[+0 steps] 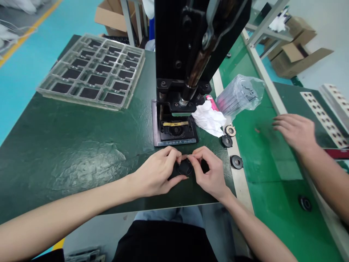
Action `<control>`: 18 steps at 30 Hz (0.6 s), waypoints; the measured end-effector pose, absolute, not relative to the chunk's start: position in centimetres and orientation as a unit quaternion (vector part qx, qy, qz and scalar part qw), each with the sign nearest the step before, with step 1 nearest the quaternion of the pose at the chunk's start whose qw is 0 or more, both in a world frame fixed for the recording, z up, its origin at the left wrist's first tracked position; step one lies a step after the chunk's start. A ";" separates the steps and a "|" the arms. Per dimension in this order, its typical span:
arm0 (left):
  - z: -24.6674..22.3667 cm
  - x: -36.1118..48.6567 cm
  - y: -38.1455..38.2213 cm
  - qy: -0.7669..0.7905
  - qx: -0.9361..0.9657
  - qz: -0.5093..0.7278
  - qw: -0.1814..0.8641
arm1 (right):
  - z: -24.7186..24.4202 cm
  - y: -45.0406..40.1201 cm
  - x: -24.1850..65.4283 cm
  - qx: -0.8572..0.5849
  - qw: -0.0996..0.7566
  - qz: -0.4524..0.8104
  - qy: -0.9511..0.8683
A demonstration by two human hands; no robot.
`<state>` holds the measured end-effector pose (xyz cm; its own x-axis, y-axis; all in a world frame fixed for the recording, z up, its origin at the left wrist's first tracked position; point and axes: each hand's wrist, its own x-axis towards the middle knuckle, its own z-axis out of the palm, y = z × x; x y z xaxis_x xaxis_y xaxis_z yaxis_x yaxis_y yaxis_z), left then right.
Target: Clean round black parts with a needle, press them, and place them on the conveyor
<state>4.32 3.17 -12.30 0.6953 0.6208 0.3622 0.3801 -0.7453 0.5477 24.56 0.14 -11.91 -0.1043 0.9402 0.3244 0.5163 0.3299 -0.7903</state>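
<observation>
Just in front of the press, my left hand (160, 169) is closed around a small round black part (184, 167), thumb at its near edge and fingers at its far side. My right hand (208, 169) pinches with thumb and forefinger at the part's upper right edge. What lies between those fingertips is too small to make out. The black hand press (177, 62) stands beyond both hands. Its base holds a dark fixture (176, 131) with a yellow strip (176, 124) across it.
A clear tray (94, 72) of dark square pieces lies back left. Right of the press are a white cloth (209, 117), a bag of thin strips (240, 95) and several round parts (236, 162). Another person's hand (296, 131) reaches over the green belt (272, 163), which carries a black part (304, 203).
</observation>
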 end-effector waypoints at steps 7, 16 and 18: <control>-12.2 4.4 3.1 0.273 0.898 0.273 0.212 | -11.8 0.0 24.7 -0.498 0.419 0.243 -0.719; -12.2 4.4 3.2 0.277 0.892 0.277 0.227 | -12.0 -0.1 24.1 -0.467 0.404 0.220 -0.755; -12.3 4.3 3.2 0.275 0.891 0.275 0.232 | -12.1 0.0 24.0 -0.470 0.401 0.225 -0.754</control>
